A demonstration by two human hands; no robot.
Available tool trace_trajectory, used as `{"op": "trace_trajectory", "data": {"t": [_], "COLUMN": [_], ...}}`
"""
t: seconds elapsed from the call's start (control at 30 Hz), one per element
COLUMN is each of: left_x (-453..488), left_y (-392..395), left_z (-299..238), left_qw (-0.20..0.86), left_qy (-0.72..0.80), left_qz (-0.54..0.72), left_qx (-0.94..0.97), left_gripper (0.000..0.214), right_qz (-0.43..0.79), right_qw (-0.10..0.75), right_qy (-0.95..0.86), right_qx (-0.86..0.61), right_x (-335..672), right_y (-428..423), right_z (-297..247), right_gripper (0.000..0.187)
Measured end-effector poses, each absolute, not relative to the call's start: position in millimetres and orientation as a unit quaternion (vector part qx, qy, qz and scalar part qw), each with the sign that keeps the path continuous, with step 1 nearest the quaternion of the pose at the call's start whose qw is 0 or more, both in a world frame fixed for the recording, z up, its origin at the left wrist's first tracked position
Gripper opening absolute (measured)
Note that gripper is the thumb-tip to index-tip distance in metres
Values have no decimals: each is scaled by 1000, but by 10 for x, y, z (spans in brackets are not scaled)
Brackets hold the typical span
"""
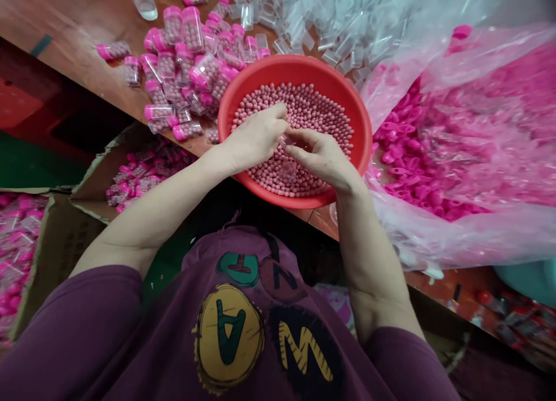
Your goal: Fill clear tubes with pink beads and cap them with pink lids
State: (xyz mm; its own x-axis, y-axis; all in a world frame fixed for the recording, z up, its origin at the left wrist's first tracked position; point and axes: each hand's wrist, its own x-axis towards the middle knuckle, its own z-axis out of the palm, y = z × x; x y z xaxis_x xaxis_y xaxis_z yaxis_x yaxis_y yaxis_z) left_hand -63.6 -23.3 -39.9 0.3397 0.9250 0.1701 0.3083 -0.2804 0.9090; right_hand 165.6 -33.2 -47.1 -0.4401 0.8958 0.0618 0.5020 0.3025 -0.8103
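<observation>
A red plastic basin [360,117] holds a heap of small pink beads [313,111]. Both my hands are over it. My left hand [256,137] has its fingers pinched together above the beads. My right hand [319,155] is curled round a small clear plastic container [287,168], which is hard to make out against the beads. The fingertips of both hands meet at the container's mouth.
Filled clear containers with pink caps [186,59] are piled left of the basin on the wooden table [73,36]. Empty clear containers [304,18] lie behind. A plastic bag of pink caps [456,134] is at the right. Cardboard boxes of filled containers [134,172] stand lower left.
</observation>
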Motion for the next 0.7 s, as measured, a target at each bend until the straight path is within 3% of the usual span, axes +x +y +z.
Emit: {"op": "trace_trajectory", "data": {"t": [0.17,0.27,0.37,0.5,0.7], "left_x": [-735,-753,-765,-770,-442], "left_y": [-243,-223,-193,-138,-192], "left_z": [-443,-481,-534,-582,-426], "left_qw": [392,409,414,404,529], "left_qy": [507,538,535,512,477], "left_qz": [431,496,539,581,539], "left_qx": [634,545,502,486,449], "left_gripper": [25,21,16,15,25], "right_qz": [160,163,224,365,504], "right_qw": [134,66,29,139,377], "right_qy": [-832,-859,-868,-809,-640], "right_qx": [-513,-480,-442,-439,-441], "right_x": [1880,1713,1446,1385,1534], "right_y": [172,289,249,170,39], "right_z": [-825,-970,-930,-718,-555], "right_gripper": [15,8,14,14,53]}}
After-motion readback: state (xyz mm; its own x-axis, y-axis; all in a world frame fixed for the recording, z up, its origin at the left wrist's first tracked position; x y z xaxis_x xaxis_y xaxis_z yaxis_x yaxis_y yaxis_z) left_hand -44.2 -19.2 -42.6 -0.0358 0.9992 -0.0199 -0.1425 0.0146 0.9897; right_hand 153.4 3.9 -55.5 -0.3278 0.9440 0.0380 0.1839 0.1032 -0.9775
